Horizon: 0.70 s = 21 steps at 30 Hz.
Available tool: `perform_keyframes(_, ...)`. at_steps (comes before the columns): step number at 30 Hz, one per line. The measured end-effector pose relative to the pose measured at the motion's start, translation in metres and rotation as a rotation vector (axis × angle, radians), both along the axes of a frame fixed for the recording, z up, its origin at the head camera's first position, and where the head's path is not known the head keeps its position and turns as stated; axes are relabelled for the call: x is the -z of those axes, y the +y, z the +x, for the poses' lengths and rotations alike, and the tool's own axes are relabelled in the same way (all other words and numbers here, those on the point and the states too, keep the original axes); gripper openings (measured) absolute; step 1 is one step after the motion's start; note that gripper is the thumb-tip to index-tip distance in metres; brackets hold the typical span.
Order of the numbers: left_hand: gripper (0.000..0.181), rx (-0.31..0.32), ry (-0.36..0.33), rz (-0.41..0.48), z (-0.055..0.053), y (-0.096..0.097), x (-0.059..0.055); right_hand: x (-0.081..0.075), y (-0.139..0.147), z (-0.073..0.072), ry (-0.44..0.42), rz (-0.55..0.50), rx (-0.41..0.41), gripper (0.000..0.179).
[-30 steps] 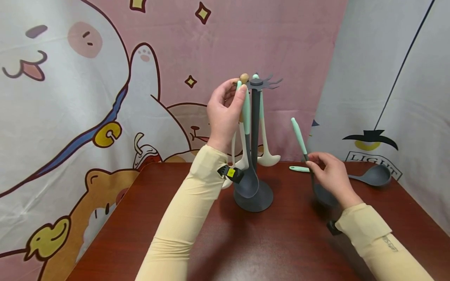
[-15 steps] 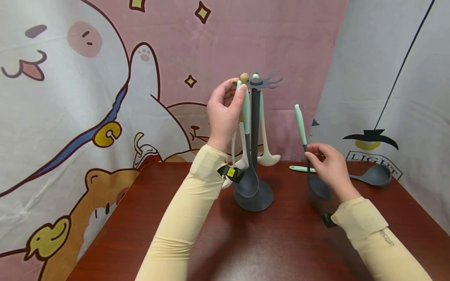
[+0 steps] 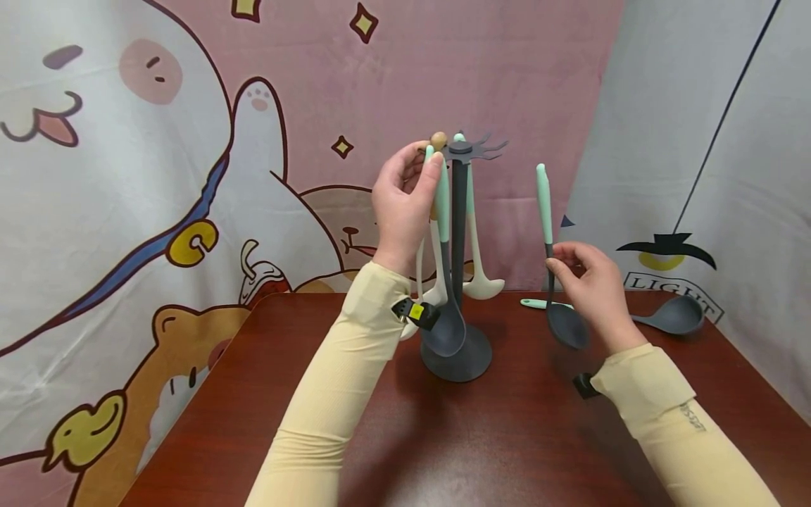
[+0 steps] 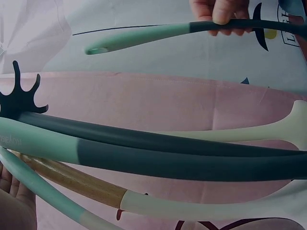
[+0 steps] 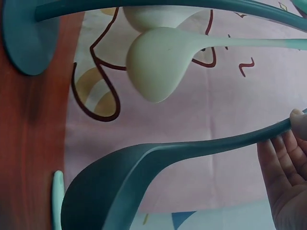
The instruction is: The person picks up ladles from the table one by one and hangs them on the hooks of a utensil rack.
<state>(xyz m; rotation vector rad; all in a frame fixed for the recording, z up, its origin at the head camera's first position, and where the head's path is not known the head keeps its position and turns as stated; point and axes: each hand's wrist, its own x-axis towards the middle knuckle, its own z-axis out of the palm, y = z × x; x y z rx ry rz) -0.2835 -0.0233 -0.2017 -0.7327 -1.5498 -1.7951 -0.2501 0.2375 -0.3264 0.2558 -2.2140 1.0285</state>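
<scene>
My right hand (image 3: 589,285) pinches the dark grey shaft of a cooking spoon (image 3: 543,211), held upright above the table with its mint handle up and bowl down. In the right wrist view the spoon's bowl (image 5: 110,182) fills the lower left. At the top of a dark grey utensil rack (image 3: 457,225), my left hand (image 3: 405,201) pinches the upper handle of a hanging grey spoon (image 3: 445,334). Its fingers partly hide behind the handles. Close by hang a wooden-handled white utensil (image 4: 81,177) and a white ladle (image 3: 484,285) with a mint handle.
A dark grey ladle (image 3: 676,315) lies on the reddish-brown table (image 3: 481,436) at the back right, its mint handle (image 3: 535,304) pointing left behind the held spoon. Bare hooks (image 3: 491,149) stick out on the rack's right side. A printed cloth (image 3: 532,77) hangs behind.
My right hand has risen and shifted slightly left with the cooking spoon, which has turned from tilted to nearly upright. My left hand stays at the rack top.
</scene>
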Motion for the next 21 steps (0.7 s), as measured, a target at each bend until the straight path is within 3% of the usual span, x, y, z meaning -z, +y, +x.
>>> perform_keyframes(12, 0.032, 0.004, -0.002, 0.003, 0.001, 0.000, 0.000, -0.022, -0.011, -0.001, 0.072, -0.039, -0.017, 0.021)
perform_keyframes(21, 0.031, -0.003, 0.008, 0.003, -0.001, 0.001, 0.000, -0.034, -0.019, 0.000, 0.074, -0.074, -0.019, 0.022)
